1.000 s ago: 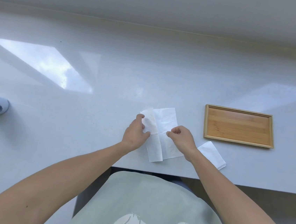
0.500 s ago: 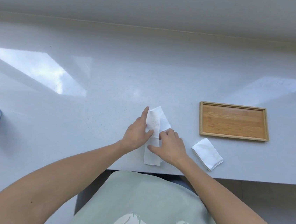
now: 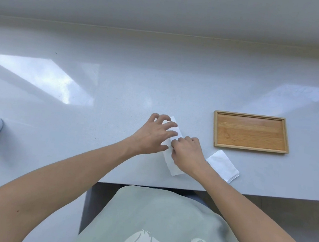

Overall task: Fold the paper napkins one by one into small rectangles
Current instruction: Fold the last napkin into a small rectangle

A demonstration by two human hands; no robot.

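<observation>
Head view: a white napkin (image 3: 173, 164), folded into a long narrow strip, lies flat on the pale counter (image 3: 118, 89) close to its near edge. The left hand (image 3: 154, 135) rests on the strip's far half, fingers (image 3: 171, 125) spread and pressing flat, gripping nothing. The right hand (image 3: 187, 153) sits on the strip's middle, fingers curled onto the paper; whether they pinch a layer cannot be told. A folded napkin (image 3: 223, 165) lies just right of the right wrist. An empty wooden tray (image 3: 251, 132) sits beyond it, apart.
</observation>
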